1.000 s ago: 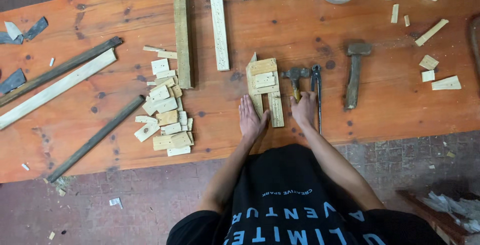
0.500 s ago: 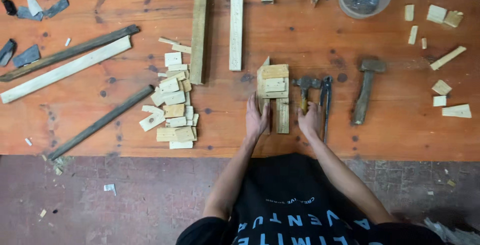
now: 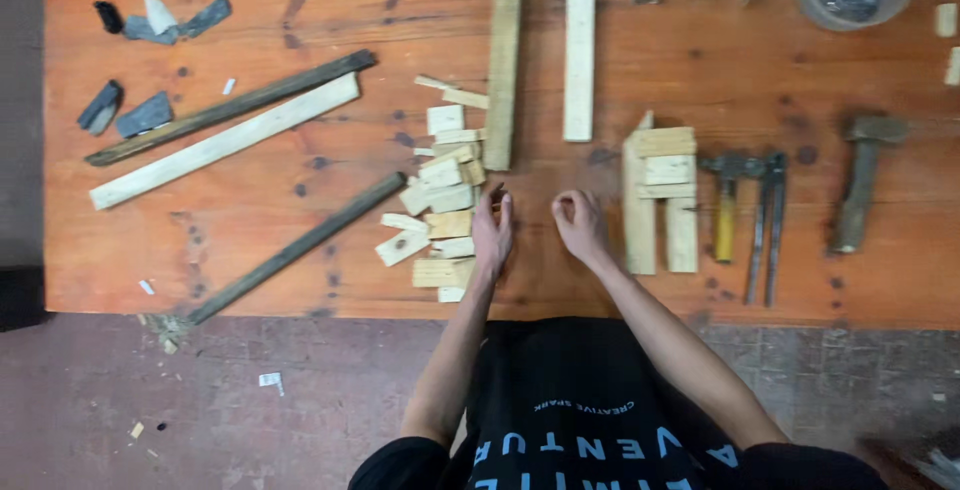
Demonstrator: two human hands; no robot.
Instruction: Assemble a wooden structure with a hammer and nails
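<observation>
A person stands at an orange wooden table [image 3: 250,250]. The left hand [image 3: 492,232] lies flat with its fingers straight, touching the right edge of a pile of small wood blocks [image 3: 440,205]. The right hand [image 3: 578,222] is just beside it, a little curled, resting on bare table and holding nothing. To the right of that hand lies a small frame of pale wood pieces [image 3: 658,195]. Further right are a yellow-handled hammer [image 3: 725,205], dark pincers [image 3: 768,225] and a big mallet [image 3: 862,185]. Two long wood strips [image 3: 540,50] lie at the far side. On the left lie a pale slat [image 3: 225,140] and two dark sticks [image 3: 290,250].
</observation>
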